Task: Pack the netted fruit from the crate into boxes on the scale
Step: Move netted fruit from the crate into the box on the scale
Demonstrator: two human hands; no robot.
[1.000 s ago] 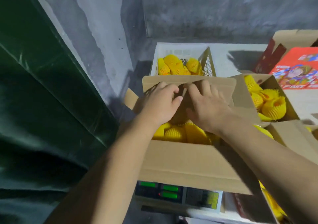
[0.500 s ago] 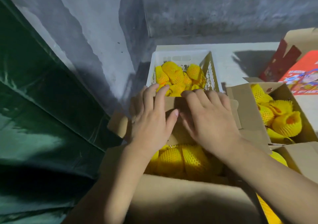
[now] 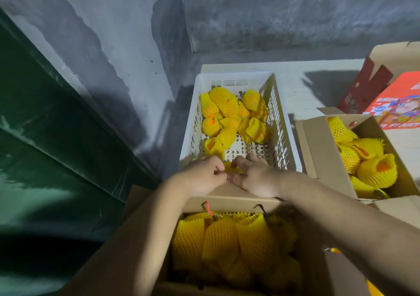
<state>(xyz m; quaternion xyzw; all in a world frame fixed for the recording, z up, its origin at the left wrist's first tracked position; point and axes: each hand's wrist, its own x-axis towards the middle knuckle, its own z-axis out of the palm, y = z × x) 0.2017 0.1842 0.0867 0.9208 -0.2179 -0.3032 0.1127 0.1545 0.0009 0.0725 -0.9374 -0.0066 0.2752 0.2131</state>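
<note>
Both hands met at the near rim of the white crate (image 3: 281, 123). Left hand (image 3: 202, 176) fingers curled, pinching a netted fruit (image 3: 231, 168); right hand (image 3: 256, 177) fingers spread beside it, grip unclear. Box (image 3: 227, 199) below looked full w/ fruit, so one more might roll out.

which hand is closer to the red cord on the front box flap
Left. The left hand is just above the red cord; the right hand is farther off to its right.
</note>
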